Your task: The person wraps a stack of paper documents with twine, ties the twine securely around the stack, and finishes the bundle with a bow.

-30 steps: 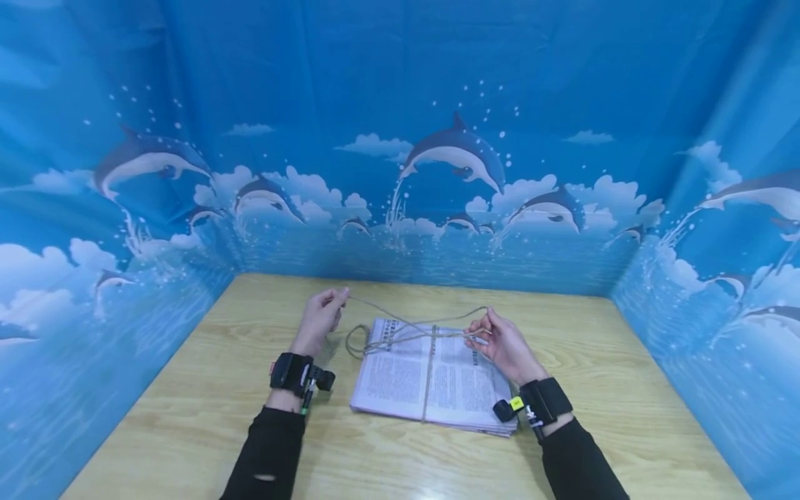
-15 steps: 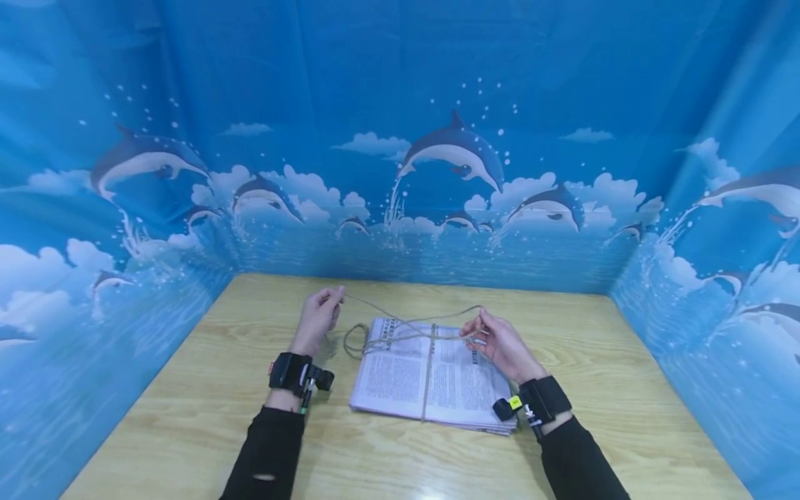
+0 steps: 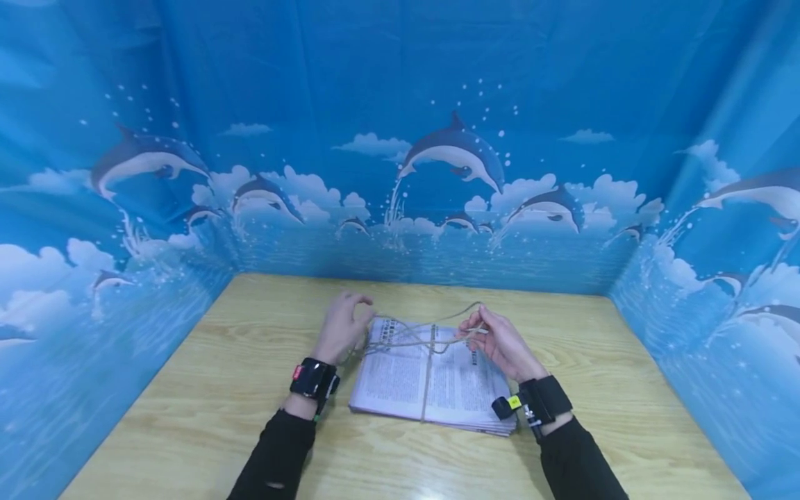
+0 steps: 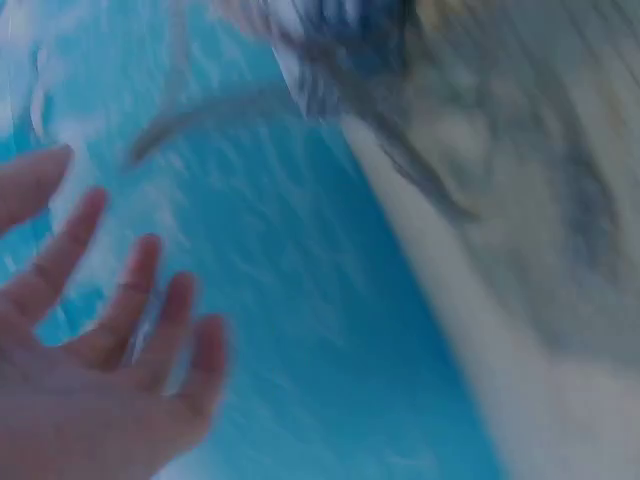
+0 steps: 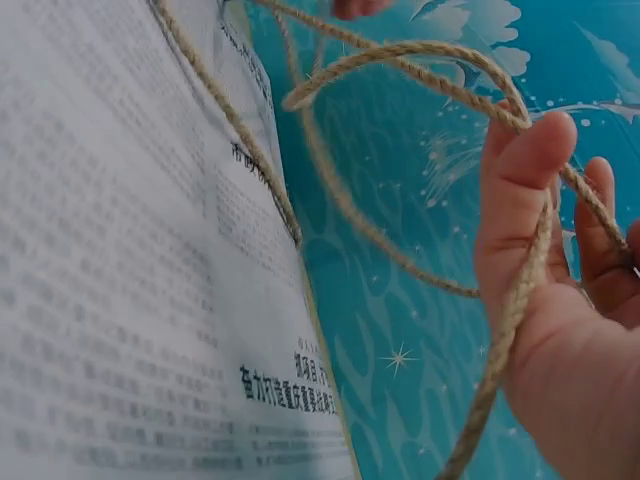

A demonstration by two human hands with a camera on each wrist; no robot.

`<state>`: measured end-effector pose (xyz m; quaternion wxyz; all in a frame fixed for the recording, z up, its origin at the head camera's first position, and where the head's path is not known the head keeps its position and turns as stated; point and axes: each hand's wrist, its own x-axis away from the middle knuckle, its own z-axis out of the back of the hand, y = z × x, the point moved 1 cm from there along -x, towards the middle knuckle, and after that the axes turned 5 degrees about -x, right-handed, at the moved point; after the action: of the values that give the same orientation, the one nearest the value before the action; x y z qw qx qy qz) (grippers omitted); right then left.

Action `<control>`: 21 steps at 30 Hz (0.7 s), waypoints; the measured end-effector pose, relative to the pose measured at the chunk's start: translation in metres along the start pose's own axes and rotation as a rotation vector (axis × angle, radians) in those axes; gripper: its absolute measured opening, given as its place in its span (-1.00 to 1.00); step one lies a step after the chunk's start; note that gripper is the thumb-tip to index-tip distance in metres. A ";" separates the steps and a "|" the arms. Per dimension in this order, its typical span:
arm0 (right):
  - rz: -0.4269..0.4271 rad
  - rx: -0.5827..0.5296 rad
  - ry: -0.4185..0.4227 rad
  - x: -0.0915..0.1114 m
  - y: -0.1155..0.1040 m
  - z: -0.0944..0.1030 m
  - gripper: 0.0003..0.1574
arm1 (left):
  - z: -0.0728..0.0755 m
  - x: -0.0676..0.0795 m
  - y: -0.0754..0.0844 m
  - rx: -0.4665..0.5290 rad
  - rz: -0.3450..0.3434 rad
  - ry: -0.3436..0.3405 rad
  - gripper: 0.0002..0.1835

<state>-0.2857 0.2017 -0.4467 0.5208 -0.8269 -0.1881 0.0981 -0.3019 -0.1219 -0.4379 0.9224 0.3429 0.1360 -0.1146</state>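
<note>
Pinched between the thumb and fingers of the right hand [image 3: 500,344] is a thin brown rope [image 3: 432,342], as seen from the head. From that pinch, the rope goes left, makes loops and crosses over a stack of printed papers [image 3: 394,389]. The papers lie left of the pinch and a bit nearer the person, flat on a yellow wood table [image 3: 187,410]. One line of rope goes round the stack. Left of the papers is the left hand [image 3: 342,328], near the loops; from up here I can't tell if it touches them. Far behind both hands hangs a blue sheet [image 3: 350,90] with jumping dolphins.

From the left wrist, that hand has its fingers spread and nothing in them. Blurry rope is just past the fingertips.

From the right wrist, the thumb tip presses on the rope. One loop bends out by the thumb, and one piece runs down next to the palm. The papers are beside this hand, not touching it.
</note>
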 end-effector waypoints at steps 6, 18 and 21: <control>0.023 -0.011 -0.005 0.001 -0.003 -0.004 -0.51 | -0.028 0.009 0.038 -0.214 -0.320 -0.242 -0.86; -0.075 0.592 0.185 0.005 -0.013 0.006 -0.41 | -0.011 0.001 0.014 0.201 -0.044 -0.245 -0.65; -0.103 0.703 0.156 0.007 -0.016 0.011 -0.44 | -0.003 -0.001 0.008 0.367 0.029 -0.214 -0.68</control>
<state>-0.2865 0.2201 -0.4367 0.7903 -0.5918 -0.1438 0.0671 -0.3009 -0.1142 -0.4348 0.8553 0.4928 0.0092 -0.1597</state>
